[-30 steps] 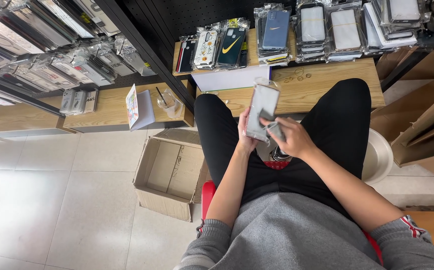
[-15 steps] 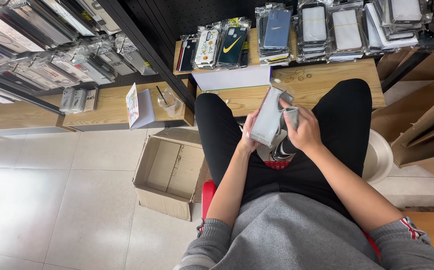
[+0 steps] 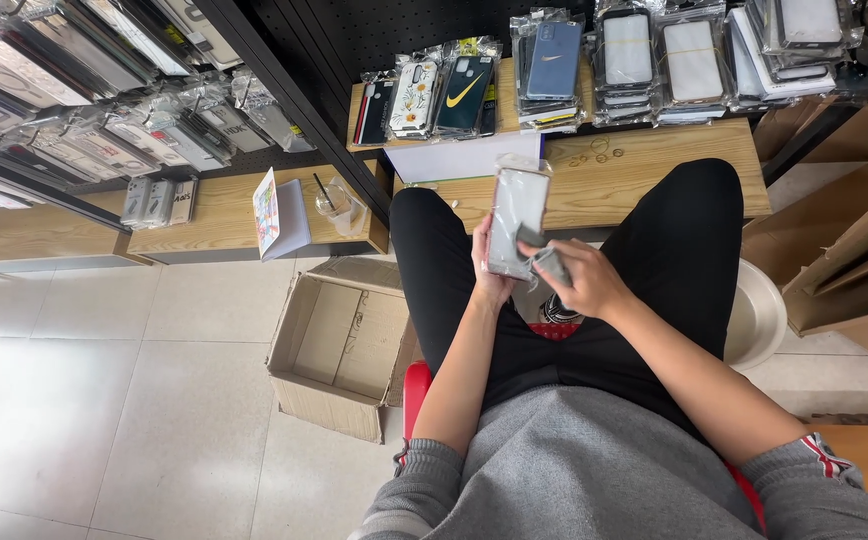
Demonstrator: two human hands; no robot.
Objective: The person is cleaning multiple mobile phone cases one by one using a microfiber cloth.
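- Fingers of the left hand are wrapped around the left edge of a phone case in a clear sleeve, gripping it upright above the lap, its far end tipped toward the tabletop.
- Right hand sits just right of the case, its fingers curled shut on a small grey piece, perhaps a cloth, pressed against the lower right of the case; what the piece is cannot be told for sure.
- Both forearms reach out from grey sleeves over black trousers, and the person sits on a red seat.
- Far along the tabletop, packaged phone cases stand in rows, with a white sheet lying below them and a few small rings on the bare wood.
- Left of the legs, an open cardboard box stands on the tiled floor, touching the near edge of a low wooden shelf.
- On that shelf rest a small booklet and a clear plastic cup with a straw.
- Farther left, racks of hanging cases fill the corner.
- At the right, a white bucket stands beside the leg, near cardboard cartons.
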